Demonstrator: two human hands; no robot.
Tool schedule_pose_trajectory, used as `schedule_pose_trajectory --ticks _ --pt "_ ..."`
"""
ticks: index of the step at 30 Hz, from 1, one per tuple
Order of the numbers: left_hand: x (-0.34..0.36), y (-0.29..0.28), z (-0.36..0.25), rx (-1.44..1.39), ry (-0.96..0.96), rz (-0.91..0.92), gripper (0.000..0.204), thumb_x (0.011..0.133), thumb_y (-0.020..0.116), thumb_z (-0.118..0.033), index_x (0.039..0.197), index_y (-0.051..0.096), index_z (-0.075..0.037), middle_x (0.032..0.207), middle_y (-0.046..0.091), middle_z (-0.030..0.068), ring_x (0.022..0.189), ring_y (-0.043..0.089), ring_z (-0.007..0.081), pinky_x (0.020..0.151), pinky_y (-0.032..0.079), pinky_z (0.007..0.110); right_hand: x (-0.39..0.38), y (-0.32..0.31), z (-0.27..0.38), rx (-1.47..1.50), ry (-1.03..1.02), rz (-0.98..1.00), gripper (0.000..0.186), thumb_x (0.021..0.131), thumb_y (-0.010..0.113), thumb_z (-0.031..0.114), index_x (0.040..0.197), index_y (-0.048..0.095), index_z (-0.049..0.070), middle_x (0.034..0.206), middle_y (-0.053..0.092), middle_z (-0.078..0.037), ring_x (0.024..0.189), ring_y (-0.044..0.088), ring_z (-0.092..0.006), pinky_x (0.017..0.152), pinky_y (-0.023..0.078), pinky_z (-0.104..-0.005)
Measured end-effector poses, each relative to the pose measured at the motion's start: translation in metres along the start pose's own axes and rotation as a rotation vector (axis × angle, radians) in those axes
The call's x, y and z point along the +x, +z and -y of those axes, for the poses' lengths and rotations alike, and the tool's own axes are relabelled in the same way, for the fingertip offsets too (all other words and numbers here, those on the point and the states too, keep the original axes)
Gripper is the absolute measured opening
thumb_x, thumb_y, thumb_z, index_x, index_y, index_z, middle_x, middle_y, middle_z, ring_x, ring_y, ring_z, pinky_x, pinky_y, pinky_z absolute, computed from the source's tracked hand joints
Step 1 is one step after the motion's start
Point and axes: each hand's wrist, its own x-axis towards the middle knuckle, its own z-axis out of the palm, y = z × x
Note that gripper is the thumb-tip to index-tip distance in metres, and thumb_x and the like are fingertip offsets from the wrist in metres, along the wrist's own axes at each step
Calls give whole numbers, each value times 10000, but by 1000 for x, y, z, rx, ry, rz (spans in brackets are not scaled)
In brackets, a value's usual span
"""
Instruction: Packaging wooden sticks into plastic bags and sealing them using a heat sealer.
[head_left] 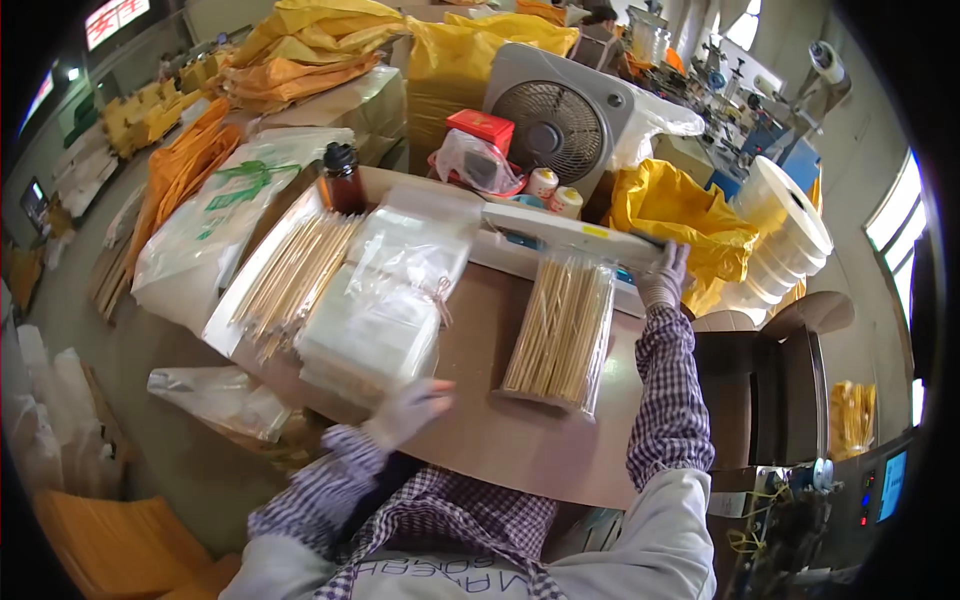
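Observation:
My left hand (402, 410), in a pale glove with bare fingertips, is open at the table's near edge. Its fingers point right, beside a stack of clear plastic bags (370, 325), and it holds nothing. At the back of the table, my right hand (663, 277), also gloved, is closed over the right end of the long white arm of a bag sealer (565, 232). A clear bag of thin wooden sticks (560, 335) lies in front of the sealer, its far end at the sealer bar. Loose wooden sticks (300, 270) fill a white tray left of the bag stack.
A dark bottle (343, 180) stands behind the tray. Beyond the sealer are a box fan (550, 115), a red box (482, 128) and two small white containers. A yellow sack (680, 215) and large white spools (780, 225) stand right; a cardboard box (765, 390) adjoins the table.

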Motion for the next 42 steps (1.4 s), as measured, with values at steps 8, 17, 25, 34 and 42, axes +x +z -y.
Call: schedule_pose_trajectory --ticks 8,17,25,34,42 --pt "-305 -243 -42 87 -25 -1338 260 886 531 -280 1051 573 -84 749 539 -43 589 456 22 502 355 176 -124 69 66 736 -26 774 577 698 673 167 1194 418 16 988 554 -133 884 561 -269 719 487 -359" --pt "-308 -328 -19 27 -655 -1235 668 752 531 -630 959 546 5 718 584 74 562 585 180 544 468 268 -242 32 46 1219 399 878 336 763 575 192 1026 570 -17 911 600 -107 847 573 -196 789 478 -306" --pt "-287 -324 23 92 -455 -891 466 826 525 -479 737 581 -25 606 579 51 460 521 136 413 396 243 -343 -59 272 1968 367 918 305 786 534 221 1036 542 46 991 564 -84 970 527 -229 853 437 -417" --pt "-347 -238 24 -361 -193 -1050 228 862 527 -226 715 541 -52 545 493 4 419 458 100 381 360 213 -449 -27 409 1952 38 1199 296 636 589 -37 925 542 1 744 563 -36 717 549 -173 765 477 -283" --pt "-354 -219 6 -415 18 -1086 291 891 529 -253 676 493 -60 511 467 -8 400 434 60 363 344 198 -434 -28 389 969 -775 1232 422 672 615 -26 1080 523 22 890 617 -101 826 607 -214 734 499 -325"
